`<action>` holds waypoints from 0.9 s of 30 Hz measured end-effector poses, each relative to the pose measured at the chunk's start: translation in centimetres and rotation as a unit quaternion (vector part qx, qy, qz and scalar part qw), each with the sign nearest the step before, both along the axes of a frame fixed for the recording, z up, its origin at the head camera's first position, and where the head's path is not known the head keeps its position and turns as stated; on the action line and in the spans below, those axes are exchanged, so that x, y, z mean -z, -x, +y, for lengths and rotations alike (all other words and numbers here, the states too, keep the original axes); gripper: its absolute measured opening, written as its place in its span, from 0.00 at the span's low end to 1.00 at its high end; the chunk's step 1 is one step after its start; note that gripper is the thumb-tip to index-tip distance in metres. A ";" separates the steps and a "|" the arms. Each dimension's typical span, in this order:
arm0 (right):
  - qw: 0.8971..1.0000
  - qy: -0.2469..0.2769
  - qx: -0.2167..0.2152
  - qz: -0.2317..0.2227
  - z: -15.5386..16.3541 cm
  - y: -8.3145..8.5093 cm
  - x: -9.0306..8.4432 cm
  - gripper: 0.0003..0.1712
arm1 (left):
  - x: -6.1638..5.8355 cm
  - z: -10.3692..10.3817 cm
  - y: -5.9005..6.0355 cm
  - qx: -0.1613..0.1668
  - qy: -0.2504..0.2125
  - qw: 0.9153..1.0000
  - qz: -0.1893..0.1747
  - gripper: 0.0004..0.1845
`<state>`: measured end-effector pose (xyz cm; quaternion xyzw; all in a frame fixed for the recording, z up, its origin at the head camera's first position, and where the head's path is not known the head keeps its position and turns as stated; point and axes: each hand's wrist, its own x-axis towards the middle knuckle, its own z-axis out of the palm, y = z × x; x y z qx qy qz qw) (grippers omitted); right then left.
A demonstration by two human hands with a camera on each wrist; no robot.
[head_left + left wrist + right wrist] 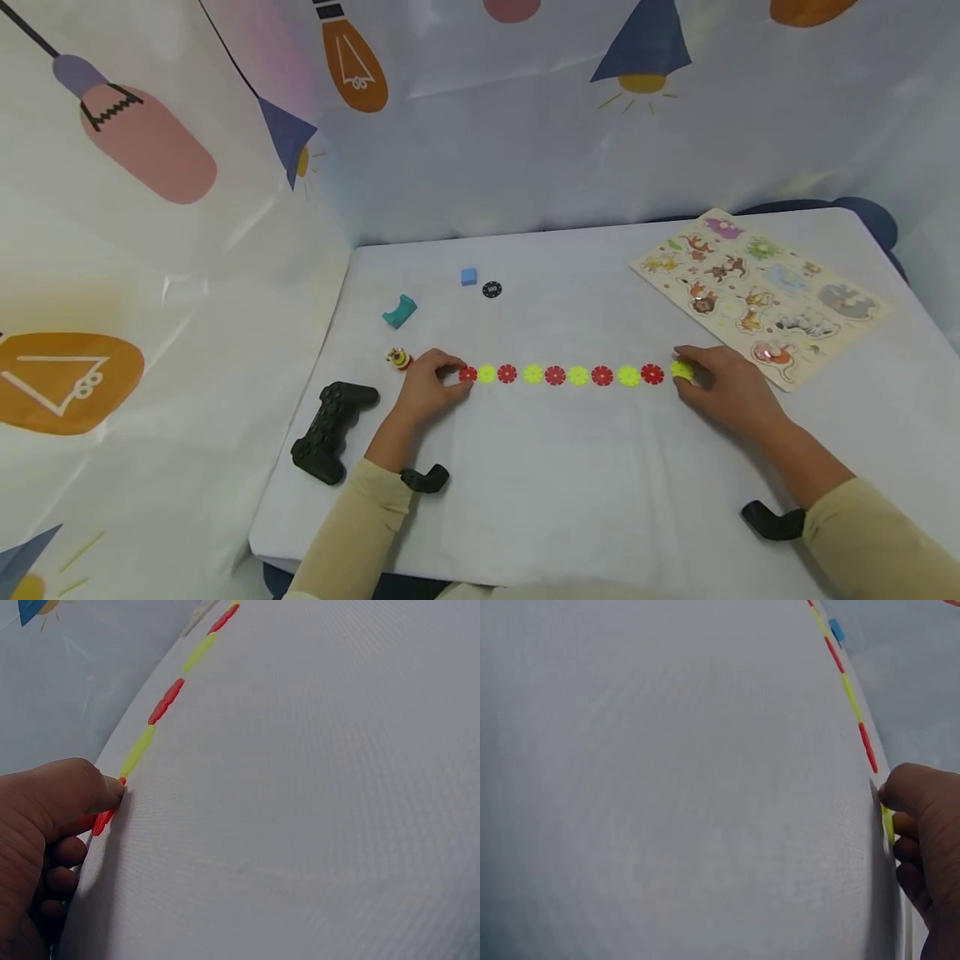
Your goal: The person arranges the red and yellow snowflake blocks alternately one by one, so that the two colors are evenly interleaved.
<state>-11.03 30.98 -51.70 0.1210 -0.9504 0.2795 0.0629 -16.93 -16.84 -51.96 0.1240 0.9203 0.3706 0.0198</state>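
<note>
A row of flat, notched plastic discs, red and yellow by turns, runs left to right on the white table. At its left end my left hand (426, 387) pinches a red disc (468, 374) between thumb and fingers; the left wrist view shows this red disc (100, 823) edge-on under the thumb. My right hand (729, 387) pinches the yellow disc (682, 370) at the right end. In the right wrist view that yellow disc (887, 823) is tilted between thumb and fingers, a small gap from the neighbouring red disc (868, 748).
A black game controller (332, 432) and a small yellow-and-red figure (399, 358) lie left of my left hand. Farther back are a teal arch block (401, 311), a blue cube (468, 277) and a black chip (492, 289). An animal puzzle board (757, 292) lies behind my right hand.
</note>
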 end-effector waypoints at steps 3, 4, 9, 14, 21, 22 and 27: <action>1.000 -0.003 -0.006 0.014 -0.2 -0.1 0.2 0.27 | 0.2 -0.2 0.1 0.002 0.004 1.000 -0.004 0.13; 1.000 -0.004 -0.008 0.015 -0.2 -0.1 0.3 0.27 | 0.3 -0.2 0.1 0.003 0.005 1.000 -0.004 0.13; 0.999 -0.001 -0.026 0.028 -0.1 0.1 0.6 0.28 | 0.5 -0.3 0.4 0.004 0.002 1.000 -0.001 0.13; 0.999 0.005 -0.034 0.036 -0.1 0.3 0.9 0.29 | 0.7 -0.3 0.4 0.005 0.004 1.000 0.001 0.13; 0.999 0.013 -0.026 0.022 0.1 0.0 1.0 0.31 | 1.0 0.0 0.3 0.006 0.006 1.000 0.005 0.14; 0.999 0.014 -0.024 0.019 0.1 -0.1 0.9 0.31 | 1.0 0.0 0.3 0.007 0.006 1.000 0.004 0.14; 1.000 0.010 -0.005 -0.004 -0.4 -0.7 0.0 0.32 | 0.7 0.1 -0.2 0.013 0.007 1.000 0.008 0.19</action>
